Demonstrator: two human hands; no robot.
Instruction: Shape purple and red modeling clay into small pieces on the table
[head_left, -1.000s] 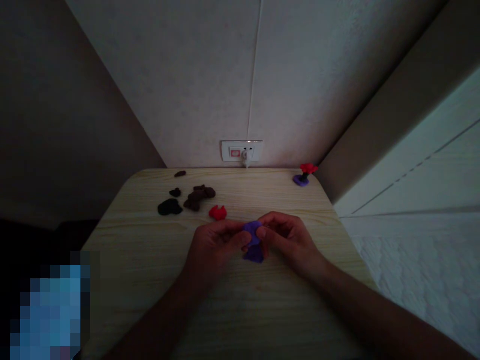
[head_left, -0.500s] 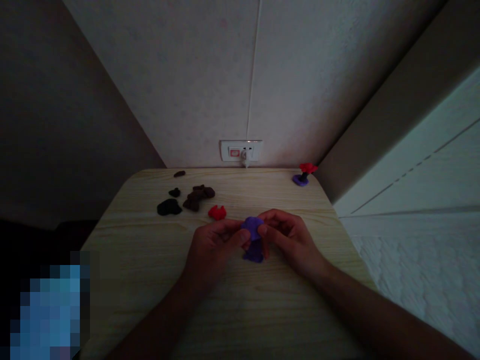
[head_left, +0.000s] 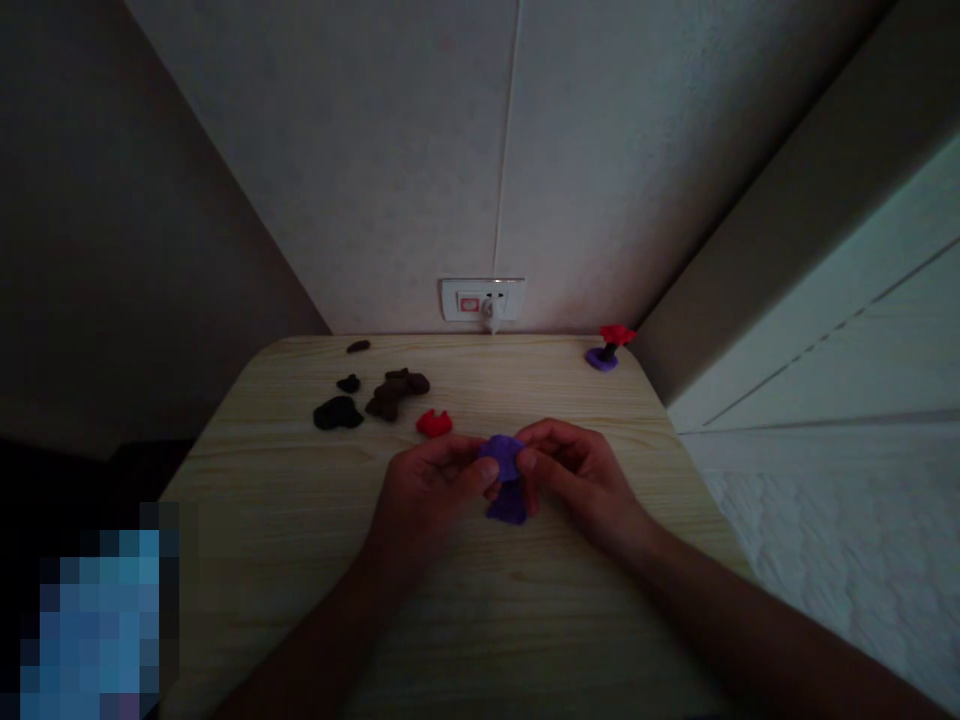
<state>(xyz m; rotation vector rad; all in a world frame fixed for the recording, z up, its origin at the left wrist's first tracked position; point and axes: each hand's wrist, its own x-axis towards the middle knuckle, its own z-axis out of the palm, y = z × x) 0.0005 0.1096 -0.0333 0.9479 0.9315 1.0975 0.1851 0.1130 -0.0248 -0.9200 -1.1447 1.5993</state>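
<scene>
The fingers of the left hand and right hand pinch opposite edges of a flat purple disc, which sits between them over the counter, near a darker purple piece.

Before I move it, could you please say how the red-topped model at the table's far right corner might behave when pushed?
The red-topped model may tip, since its wide red top sits on a narrow dark stem. Its flat purple base probably resists rolling. Its clay-like look suggests it could dent.
</scene>
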